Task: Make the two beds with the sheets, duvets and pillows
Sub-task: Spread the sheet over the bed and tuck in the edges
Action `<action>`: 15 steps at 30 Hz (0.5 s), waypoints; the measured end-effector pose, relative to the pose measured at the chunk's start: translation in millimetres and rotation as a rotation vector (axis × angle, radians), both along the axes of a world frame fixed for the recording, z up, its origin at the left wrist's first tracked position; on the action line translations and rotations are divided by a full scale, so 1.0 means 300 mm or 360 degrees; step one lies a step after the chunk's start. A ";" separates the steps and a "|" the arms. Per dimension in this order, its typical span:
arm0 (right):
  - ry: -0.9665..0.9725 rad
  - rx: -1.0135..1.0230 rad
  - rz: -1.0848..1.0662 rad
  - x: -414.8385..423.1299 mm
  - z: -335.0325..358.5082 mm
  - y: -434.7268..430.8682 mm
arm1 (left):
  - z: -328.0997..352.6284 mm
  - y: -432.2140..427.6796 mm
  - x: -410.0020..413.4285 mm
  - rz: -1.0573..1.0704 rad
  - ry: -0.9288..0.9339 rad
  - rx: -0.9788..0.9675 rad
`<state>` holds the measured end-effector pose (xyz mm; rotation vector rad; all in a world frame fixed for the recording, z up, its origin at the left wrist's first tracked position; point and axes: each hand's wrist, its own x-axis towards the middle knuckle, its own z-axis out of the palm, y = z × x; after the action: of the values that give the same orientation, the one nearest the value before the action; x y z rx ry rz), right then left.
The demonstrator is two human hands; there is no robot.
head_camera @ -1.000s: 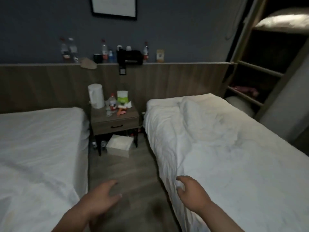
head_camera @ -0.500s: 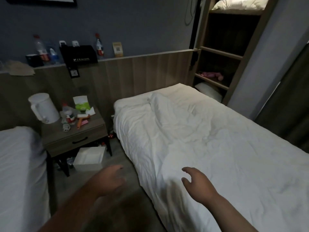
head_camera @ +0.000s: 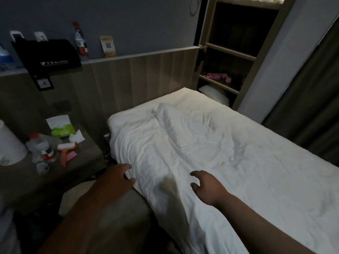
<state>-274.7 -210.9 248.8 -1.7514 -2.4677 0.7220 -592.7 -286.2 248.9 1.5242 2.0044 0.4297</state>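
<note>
Both our hands are relaxed and hold nothing: our left hand [head_camera: 117, 179] sits at the near edge of the rumpled white duvet [head_camera: 201, 143], our right hand [head_camera: 208, 186] hovers above it. The duvet covers the bed [head_camera: 185, 97], beside the cluttered nightstand [head_camera: 55, 182].

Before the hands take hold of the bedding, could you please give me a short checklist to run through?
1. Both hands free: left hand and right hand hold nothing. Ok.
2. Left hand at the duvet edge: fingertips reach its near edge. Ok.
3. Duvet smooth: rumpled, with a bunched ridge toward the headboard. Not ok.
4. Pillow in place: none on the bed; what looks like a pillow lies low in the shelf unit beyond it. Not ok.
5. Nightstand clear of the duvet: it stands apart. Ok.
6. Far side hanging evenly: out of view. Cannot tell.
</note>
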 end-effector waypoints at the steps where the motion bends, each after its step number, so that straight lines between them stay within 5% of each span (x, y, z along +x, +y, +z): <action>1: 0.0003 -0.0002 -0.0005 -0.041 0.003 0.032 | -0.006 0.040 -0.047 -0.0030 0.0014 -0.0002; 15: 0.0140 -0.0141 -0.0154 -0.287 -0.092 0.599 | -0.056 0.627 -0.247 -0.0026 0.0011 -0.0170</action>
<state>-360.9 -31.2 221.1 -1.8120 -2.3105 0.8920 -666.7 -98.2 232.1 1.4771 1.9862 0.3061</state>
